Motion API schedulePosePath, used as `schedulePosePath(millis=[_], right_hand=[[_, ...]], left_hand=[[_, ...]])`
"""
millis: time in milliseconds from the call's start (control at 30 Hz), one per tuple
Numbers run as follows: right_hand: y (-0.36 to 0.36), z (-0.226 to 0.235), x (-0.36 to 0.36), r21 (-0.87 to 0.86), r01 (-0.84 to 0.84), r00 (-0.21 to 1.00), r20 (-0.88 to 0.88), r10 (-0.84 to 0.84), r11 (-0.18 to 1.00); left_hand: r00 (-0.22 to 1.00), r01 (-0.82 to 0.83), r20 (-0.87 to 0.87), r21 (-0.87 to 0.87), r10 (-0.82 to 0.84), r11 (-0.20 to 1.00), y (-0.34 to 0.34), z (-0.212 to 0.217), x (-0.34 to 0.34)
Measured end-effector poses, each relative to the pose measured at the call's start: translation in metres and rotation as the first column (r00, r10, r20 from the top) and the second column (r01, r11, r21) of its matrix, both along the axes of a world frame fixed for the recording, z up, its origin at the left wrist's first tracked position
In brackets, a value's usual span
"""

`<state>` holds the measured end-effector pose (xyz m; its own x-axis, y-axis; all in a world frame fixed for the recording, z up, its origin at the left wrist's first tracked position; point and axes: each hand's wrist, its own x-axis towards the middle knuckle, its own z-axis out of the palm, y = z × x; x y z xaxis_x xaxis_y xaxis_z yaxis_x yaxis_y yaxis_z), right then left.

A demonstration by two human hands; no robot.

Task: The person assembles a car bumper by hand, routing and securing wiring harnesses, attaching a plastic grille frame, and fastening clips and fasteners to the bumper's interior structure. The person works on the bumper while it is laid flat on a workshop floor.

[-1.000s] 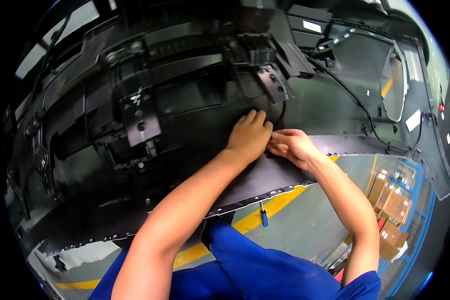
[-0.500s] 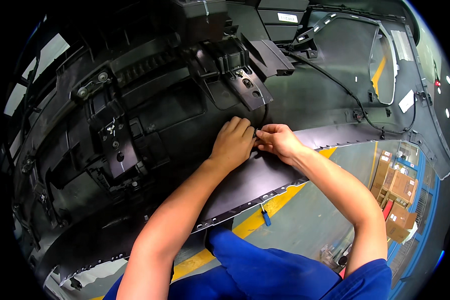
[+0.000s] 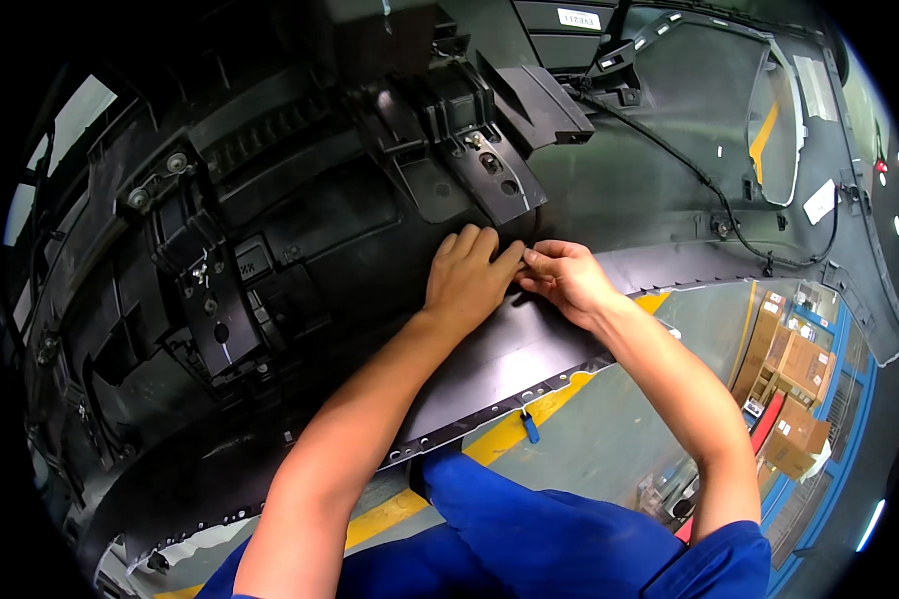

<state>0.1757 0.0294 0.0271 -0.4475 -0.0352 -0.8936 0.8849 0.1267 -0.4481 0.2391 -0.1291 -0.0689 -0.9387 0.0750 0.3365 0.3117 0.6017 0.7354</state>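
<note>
A large black plastic car bumper (image 3: 619, 200), seen from its inner side, spreads out in front of me. My left hand (image 3: 469, 275) is low near its middle, thumb and forefinger pinched together. Fingertip to fingertip with it, my right hand (image 3: 569, 280) is closed in a pinch too. Whatever small piece is between the fingers is hidden. Just above the hands sits a bracket with a dark plate (image 3: 504, 190). A thin dark cable runs down from beside that plate toward my fingers, hard to make out against the bumper.
A black wiring harness (image 3: 669, 150) crosses the bumper's right side. Another bracket plate (image 3: 220, 324) is at left. Beyond the bumper's near edge (image 3: 489, 424), a blue-handled tool (image 3: 529, 427) shows against the floor's yellow stripe. Cardboard boxes (image 3: 799, 364) stand by a blue rack (image 3: 849, 399) at right.
My view has shifted slightly. The fingertips of both hands have come closer together, and the dark bit that showed between them is now covered.
</note>
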Motion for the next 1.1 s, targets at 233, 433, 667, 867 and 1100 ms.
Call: schedulePosePath(millis=[233,433,667,867,1100], right_hand=[[-0.015,0.014,-0.006,0.437,-0.236,0.932,-0.149,0.329,0.868],[-0.053,0.037,0.029,0.802,-0.315,0.122,-0.496,0.86,0.508],[-0.314,0.089,0.136,0.495,-0.866,-0.48,-0.78,0.401,-0.074],[-0.473,0.015,0.229,0.495,-0.869,-0.454,-0.774,0.442,-0.024],[-0.544,-0.041,0.292,0.344,-0.926,-0.195,-0.788,0.585,0.156]], left_hand=[[0.954,0.129,0.245,0.183,-0.172,0.975,-0.032,0.038,0.009],[0.677,0.608,0.413,0.152,-0.609,0.779,-0.179,0.14,0.11],[0.68,0.157,0.725,0.006,-0.112,0.988,-0.396,0.213,0.28],[0.402,-0.426,0.764,-0.332,0.505,0.842,-0.502,0.172,0.344],[0.423,-0.077,0.79,-0.457,0.444,0.886,-0.554,0.111,0.359]])
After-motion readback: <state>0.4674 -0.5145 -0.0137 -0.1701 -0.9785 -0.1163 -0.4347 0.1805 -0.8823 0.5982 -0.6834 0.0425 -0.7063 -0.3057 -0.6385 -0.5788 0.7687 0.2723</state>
